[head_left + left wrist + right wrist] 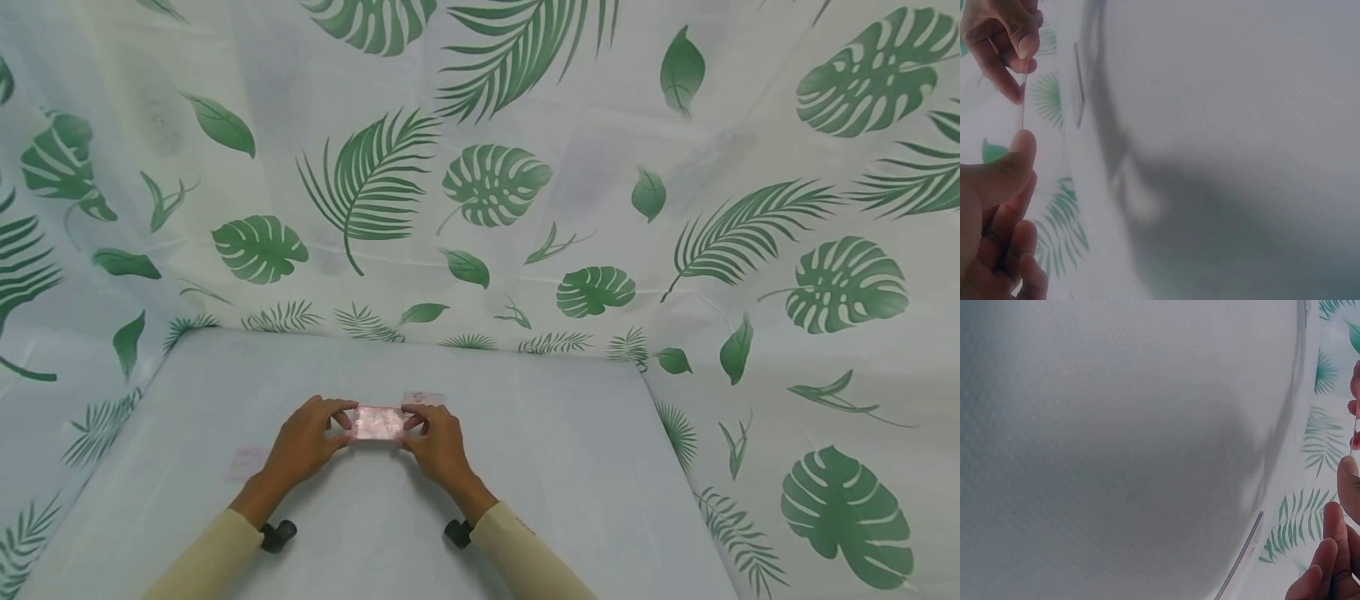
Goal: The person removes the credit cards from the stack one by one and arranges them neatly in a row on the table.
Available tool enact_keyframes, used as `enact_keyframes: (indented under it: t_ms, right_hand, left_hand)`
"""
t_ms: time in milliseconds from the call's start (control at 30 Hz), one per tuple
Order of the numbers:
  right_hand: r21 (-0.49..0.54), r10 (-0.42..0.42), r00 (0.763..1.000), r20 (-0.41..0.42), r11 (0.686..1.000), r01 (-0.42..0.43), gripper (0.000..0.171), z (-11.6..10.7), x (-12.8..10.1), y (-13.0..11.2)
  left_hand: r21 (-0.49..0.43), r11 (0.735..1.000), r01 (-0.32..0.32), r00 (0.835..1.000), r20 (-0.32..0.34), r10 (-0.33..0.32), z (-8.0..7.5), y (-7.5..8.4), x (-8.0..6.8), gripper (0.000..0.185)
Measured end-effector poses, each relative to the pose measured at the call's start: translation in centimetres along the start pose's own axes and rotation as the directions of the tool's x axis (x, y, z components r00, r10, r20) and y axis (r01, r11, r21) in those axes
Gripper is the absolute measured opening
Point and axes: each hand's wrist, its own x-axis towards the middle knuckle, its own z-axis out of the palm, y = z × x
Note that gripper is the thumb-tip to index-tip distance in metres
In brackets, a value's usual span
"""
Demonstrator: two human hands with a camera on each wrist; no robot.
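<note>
A thin, shiny, pinkish rectangular card (378,423) is held level between both hands above the white table. My left hand (306,439) pinches its left edge between thumb and fingers. At the opposite edge, my right hand (437,440) pinches it the same way. The left wrist view shows the card (1022,112) edge-on as a fine line, with the left hand (1000,200) below and the right hand (1004,37) above. Only part of the right hand (1341,544) enters the right wrist view, at its right edge.
Two similar pinkish cards lie on the table (570,467): one card (425,398) just behind the right hand, another card (246,464) left of the left forearm. Leaf-printed curtains (525,275) enclose the back and sides. Each wrist wears a small black camera (279,536).
</note>
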Motion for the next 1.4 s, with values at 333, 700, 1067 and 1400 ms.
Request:
enact_keyframes:
  t_ms: [333, 700, 1067, 1400]
  right_hand:
    - [0.013, -0.005, 0.999, 0.034, 1.000, 0.004, 0.053, 0.6, -0.3, -0.6]
    - [0.020, -0.008, 0.999, 0.041, 1.000, 0.007, 0.053, 1.5, -0.8, -1.4]
    - [0.032, -0.028, 0.998, 0.050, 0.999, 0.026, 0.053, 2.6, -1.3, -2.0]
    - [0.025, -0.009, 0.998, 0.069, 1.000, 0.007, 0.053, 3.5, -1.6, -2.7]
  left_hand:
    - [-0.003, 0.999, 0.032, 0.999, -0.008, -0.032, -0.9, -0.3, -1.2, 0.055]
    - [0.008, 0.999, 0.050, 0.999, -0.012, -0.050, -1.7, -0.8, -2.3, 0.054]
    - [0.019, 0.998, 0.054, 0.998, -0.014, -0.054, -2.2, -1.7, -3.2, 0.055]
    - [0.044, 0.994, 0.096, 0.995, 0.020, -0.097, -3.1, -2.1, -4.0, 0.054]
